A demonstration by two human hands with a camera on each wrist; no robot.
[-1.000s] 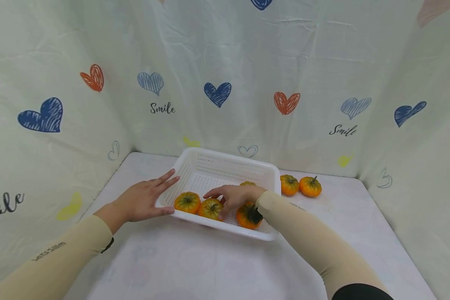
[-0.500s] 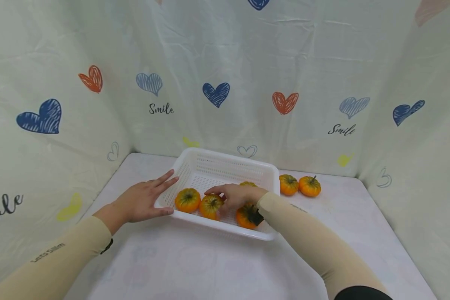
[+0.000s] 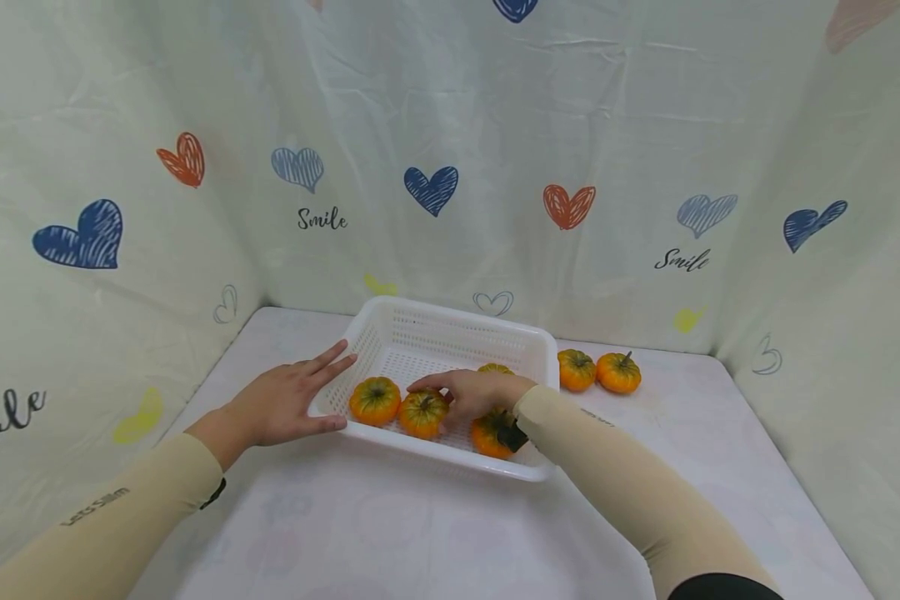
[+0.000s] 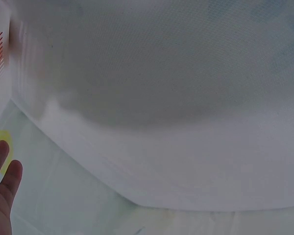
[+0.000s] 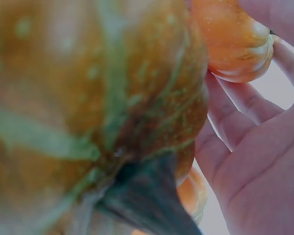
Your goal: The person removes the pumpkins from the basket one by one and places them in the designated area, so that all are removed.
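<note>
Curled, as it seems from partly hidden contact, round the near row's middle pumpkin [image 3: 421, 413] just at its left, the right hand [image 3: 477, 393] works inside the white basket [image 3: 465, 316], while the spread left hand [image 3: 291, 400], farther off, touches its left rim.

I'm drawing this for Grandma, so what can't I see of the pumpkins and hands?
Head view: most of the back pumpkin, hidden by the right hand.
Left wrist view: most of the left hand, cut off by the edge.
Right wrist view: part of the closest pumpkin, cut off by the edge and blurry.
</note>
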